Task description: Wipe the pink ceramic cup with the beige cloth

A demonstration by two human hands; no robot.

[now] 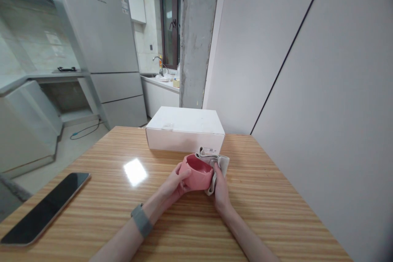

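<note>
My left hand [173,186] grips a small pink bowl [198,174] by its left side, thumb on the rim, holding it tilted a little above the wooden table [129,208]. My right hand [220,190] presses a folded grey cloth [216,163] against the bowl's right side; the cloth wraps round behind the bowl. A grey band sits on my left wrist [141,220]. Both hands are closed round what they hold.
A shut white cardboard box [184,129] stands just behind the bowl. A dark phone [46,208] lies face up near the table's left edge. A white wall runs along the right; a fridge [107,45] and kitchen counter stand beyond.
</note>
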